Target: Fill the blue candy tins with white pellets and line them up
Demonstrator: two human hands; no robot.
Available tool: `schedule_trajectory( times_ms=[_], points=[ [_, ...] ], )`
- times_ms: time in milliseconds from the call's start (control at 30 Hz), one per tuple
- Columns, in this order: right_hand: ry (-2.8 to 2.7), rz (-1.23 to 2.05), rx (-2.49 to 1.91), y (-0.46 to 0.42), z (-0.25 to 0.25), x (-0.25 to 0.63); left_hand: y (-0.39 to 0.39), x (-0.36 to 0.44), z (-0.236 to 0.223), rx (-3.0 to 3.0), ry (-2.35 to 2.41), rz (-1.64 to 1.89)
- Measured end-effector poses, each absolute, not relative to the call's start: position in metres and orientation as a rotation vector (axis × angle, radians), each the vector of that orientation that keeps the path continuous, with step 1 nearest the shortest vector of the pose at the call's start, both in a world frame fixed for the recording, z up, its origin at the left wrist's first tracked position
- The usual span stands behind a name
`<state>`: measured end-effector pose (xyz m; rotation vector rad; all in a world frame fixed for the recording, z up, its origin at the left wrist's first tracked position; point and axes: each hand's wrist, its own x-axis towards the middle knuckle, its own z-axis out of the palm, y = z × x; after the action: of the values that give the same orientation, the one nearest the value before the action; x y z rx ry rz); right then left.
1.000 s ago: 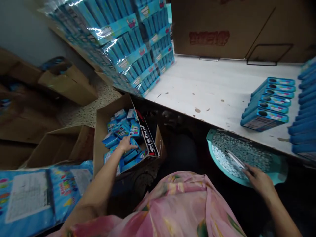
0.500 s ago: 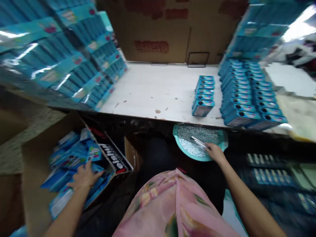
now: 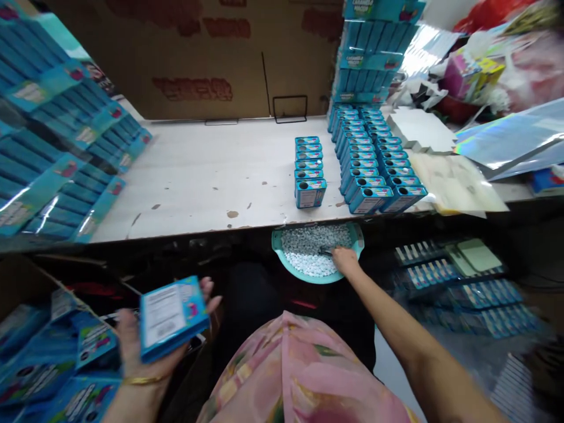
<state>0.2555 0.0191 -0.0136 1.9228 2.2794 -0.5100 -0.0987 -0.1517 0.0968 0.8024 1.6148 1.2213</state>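
Note:
My left hand (image 3: pixel 150 367) carries a small blue box (image 3: pixel 170 320) on its palm, thumb on one side and fingers on the other. A white printed label faces up. Beside it, an open cardboard carton (image 3: pixel 13 273) holds several more blue boxes (image 3: pixel 37 364). Over on the right, my right hand (image 3: pixel 346 260) reaches into a turquoise basin (image 3: pixel 286 267) filled with small white pellets (image 3: pixel 311 241). Its fingers are closed around a slim metal tool (image 3: pixel 325 251); the far end is down among the pellets, so its exact kind is unclear.
On the white table (image 3: pixel 198 176) stands a short row of blue boxes (image 3: pixel 311 194), with longer double rows (image 3: pixel 368 200) to their right. Wrapped box stacks (image 3: pixel 48 117) rise at the left. A cardboard sheet (image 3: pixel 247 59) closes off the back. Packed trays (image 3: pixel 432 273) sit low at right.
My left hand has lifted a blue box out of the carton. My right hand's tool has dipped into the pellets. The view has turned to the right.

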Motion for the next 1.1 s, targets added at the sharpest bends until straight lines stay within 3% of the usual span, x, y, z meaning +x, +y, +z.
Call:
schedule_trajectory(
  times_ms=[133,367,667,800,1100],
  points=[
    [2.229,-0.717,2.04,0.03,-0.038,0.219,-0.117,-0.043,0.079,0.606,1.225,1.165],
    [2.331,-1.02,2.049,0.038,-0.043,0.231,-0.069,-0.02,0.058,0.561,1.345,1.043],
    [2.652,-1.414,1.994,0.033,0.016,0.278,-0.013,0.006,0.033,1.462,1.394,0.962],
    [2.719,-1.279,1.853,0.032,0.063,0.287,0.006,0.024,0.025,1.702,1.376,0.943],
    [2.619,-0.356,1.594,0.029,0.13,0.255,0.017,0.05,0.018,1.92,1.373,0.937]
  ],
)
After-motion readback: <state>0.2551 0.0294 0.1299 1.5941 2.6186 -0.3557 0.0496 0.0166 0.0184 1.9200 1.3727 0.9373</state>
